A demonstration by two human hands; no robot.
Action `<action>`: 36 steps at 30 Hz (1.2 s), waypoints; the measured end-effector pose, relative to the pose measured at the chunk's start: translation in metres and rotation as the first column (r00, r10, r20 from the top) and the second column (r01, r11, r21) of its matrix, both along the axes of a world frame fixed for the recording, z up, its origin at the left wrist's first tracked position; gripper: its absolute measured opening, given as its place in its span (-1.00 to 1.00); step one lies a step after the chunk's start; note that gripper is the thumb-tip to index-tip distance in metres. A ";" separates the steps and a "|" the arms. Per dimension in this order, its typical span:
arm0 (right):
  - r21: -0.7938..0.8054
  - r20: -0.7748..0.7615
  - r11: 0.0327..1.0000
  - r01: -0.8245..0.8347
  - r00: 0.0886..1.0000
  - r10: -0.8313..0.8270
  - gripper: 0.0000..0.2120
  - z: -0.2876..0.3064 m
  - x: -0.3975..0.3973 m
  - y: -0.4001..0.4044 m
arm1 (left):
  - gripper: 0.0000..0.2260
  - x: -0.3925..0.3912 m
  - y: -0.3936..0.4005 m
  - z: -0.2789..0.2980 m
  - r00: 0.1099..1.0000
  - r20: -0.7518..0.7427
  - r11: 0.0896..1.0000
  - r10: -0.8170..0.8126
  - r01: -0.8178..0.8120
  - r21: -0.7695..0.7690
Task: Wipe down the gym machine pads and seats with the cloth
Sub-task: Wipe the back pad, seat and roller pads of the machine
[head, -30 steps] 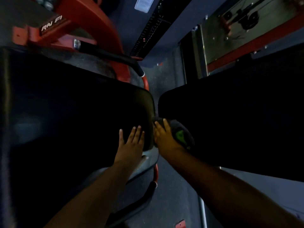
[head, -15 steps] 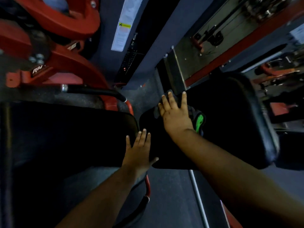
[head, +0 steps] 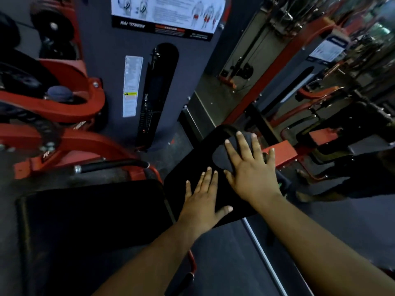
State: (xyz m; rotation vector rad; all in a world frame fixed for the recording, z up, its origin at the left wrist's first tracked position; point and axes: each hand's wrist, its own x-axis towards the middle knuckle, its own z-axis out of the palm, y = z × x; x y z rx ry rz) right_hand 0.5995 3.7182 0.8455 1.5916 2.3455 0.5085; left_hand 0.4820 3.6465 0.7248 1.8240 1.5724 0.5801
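Both arms reach fwd toward 12 o'clock, bare forearms. Left hand flat, palm down, fingers straight & close together, thumb out to 3 o'clock. Right hand flat, fingers spread wide, pressing down.

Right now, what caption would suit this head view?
Right hand presses a dark cloth flat on a black gym pad while the left hand steadies it.

Two hands, one cloth, two black pads, two white labels on the column.
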 end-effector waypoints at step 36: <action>-0.111 -0.508 0.990 -0.089 0.861 0.020 -0.33 0.022 0.033 0.031 | 0.02 0.033 0.021 0.040 0.997 -0.040 0.974 0.067 -0.074 -0.213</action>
